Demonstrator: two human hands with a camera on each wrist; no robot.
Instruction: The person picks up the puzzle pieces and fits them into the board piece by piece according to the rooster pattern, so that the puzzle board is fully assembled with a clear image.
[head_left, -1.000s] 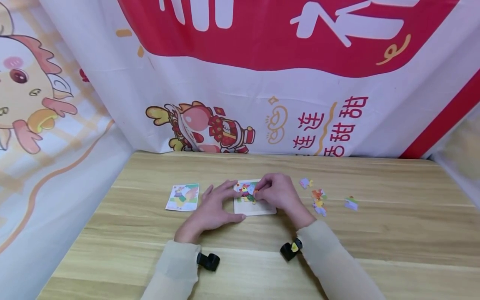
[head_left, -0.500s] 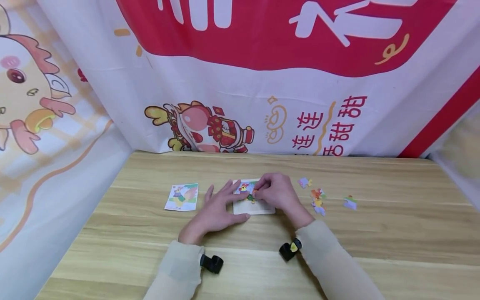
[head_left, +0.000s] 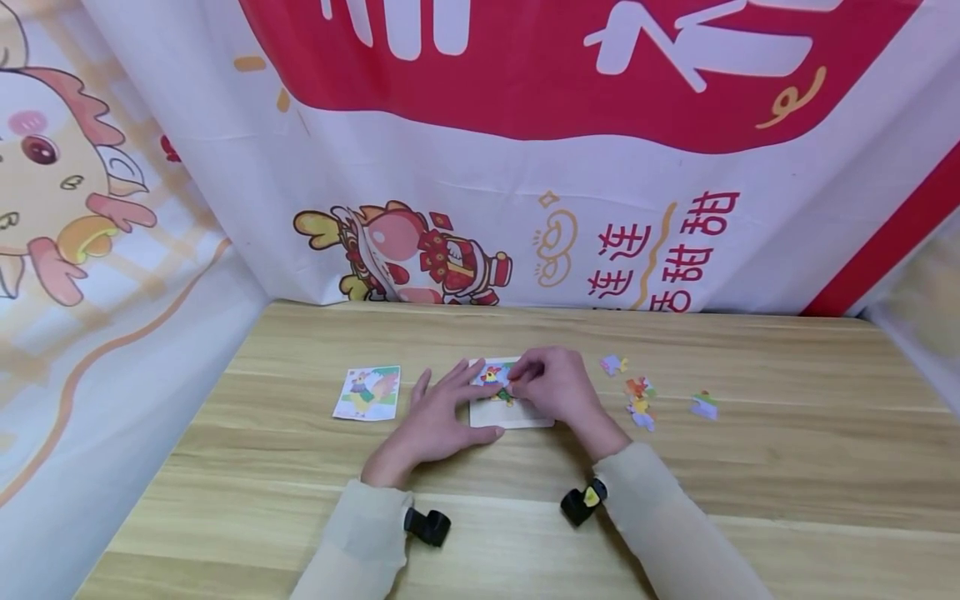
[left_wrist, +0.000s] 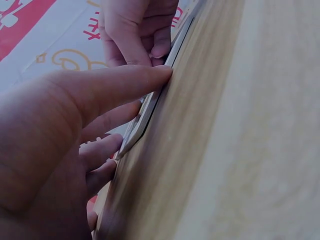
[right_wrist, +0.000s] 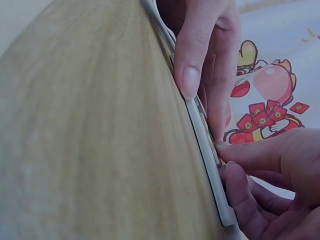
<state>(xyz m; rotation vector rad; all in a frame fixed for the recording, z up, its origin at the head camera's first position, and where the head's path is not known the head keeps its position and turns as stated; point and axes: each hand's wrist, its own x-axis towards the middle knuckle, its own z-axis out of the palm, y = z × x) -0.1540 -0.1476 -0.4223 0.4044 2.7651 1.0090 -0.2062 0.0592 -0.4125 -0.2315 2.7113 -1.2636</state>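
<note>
A jigsaw board with a pale tray lies flat on the table, its upper part showing a colourful rooster picture made of joined pieces. Spread across the left side of the board, my left hand touches the picture with its fingers, and its thumb rests at the board's near edge. From the right, my right hand pinches an orange puzzle piece against the board between thumb and fingers. Most of that piece is hidden by the fingertips.
Several loose puzzle pieces lie right of the board, with one piece further right. A printed rooster card lies to the left on the wooden table. A printed cloth hangs behind.
My left hand has shifted slightly right, with its fingers further over the picture. The right hand stays at the same spot on the board.
</note>
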